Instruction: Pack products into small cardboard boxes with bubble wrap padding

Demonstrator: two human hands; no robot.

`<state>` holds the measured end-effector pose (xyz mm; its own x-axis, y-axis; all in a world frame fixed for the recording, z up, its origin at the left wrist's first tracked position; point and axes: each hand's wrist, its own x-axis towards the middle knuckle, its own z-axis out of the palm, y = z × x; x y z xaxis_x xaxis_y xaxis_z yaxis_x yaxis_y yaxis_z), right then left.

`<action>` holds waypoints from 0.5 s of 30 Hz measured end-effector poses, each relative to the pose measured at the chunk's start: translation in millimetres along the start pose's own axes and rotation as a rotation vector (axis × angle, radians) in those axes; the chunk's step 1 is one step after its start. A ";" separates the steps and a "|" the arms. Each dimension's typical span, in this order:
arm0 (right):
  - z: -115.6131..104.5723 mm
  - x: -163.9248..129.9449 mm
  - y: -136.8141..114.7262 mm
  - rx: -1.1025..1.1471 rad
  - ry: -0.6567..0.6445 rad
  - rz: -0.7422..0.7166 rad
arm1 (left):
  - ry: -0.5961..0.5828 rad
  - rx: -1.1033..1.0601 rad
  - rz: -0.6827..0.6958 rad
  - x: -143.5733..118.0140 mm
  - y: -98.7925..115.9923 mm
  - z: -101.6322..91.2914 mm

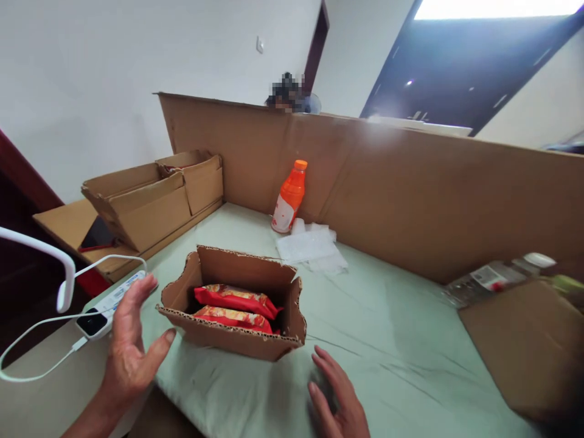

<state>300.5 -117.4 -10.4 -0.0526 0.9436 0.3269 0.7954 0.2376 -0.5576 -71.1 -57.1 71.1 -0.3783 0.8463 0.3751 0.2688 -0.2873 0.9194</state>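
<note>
An open cardboard box [237, 345] with rough-cut edges stands on the pale green tablecloth in front of me. Two red snack packets, a rear packet [237, 298] and a front packet [235, 317], lie side by side inside it. Left of the box, my left hand [132, 340] is raised with thumb and fingers apart, holding nothing. My right hand [337, 395] is near the box's right front corner, apart from it. Its fingers are stretched out and nothing is in them.
Behind the box stand an orange bottle [291, 198] and white tissues [308, 246]. Cardboard boxes [155, 210] and a dark phone [98, 236] are at left, near a cabled white power strip [121, 298]. A clear bottle [488, 280] lies right. A person [286, 94] is behind the cardboard partition [401, 188].
</note>
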 end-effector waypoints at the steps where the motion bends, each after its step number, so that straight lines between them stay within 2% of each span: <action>1: 3.0 4.2 -7.8 0.032 -0.028 -0.008 | -0.051 -0.055 -0.068 -6.1 -7.7 2.0; 3: 10.2 12.9 -22.8 0.108 -0.088 -0.031 | -0.145 -0.149 -0.252 -17.4 -21.8 9.4; 5: 16.3 21.7 -35.5 0.189 -0.163 -0.042 | -0.169 -0.201 -0.419 -27.0 -31.1 19.6; 6: 18.2 26.2 -40.5 0.224 -0.199 -0.038 | -0.165 -0.208 -0.461 -30.5 -33.6 25.0; 8: 18.7 35.7 -46.6 0.276 -0.245 -0.018 | -0.154 -0.200 -0.470 -33.0 -34.6 36.2; 10: 15.6 46.5 -47.1 0.307 -0.229 0.011 | -0.186 -0.206 -0.424 -28.4 -32.9 49.2; 15: -1.3 74.2 -27.8 0.371 -0.168 0.108 | -0.290 -0.252 -0.319 -3.6 -32.5 93.7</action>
<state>275.2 -54.3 30.4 -0.1032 0.9849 0.1393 0.5324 0.1730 -0.8286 4.5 -8.8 28.7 -0.1351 0.9893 0.0549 -0.0561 -0.0630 0.9964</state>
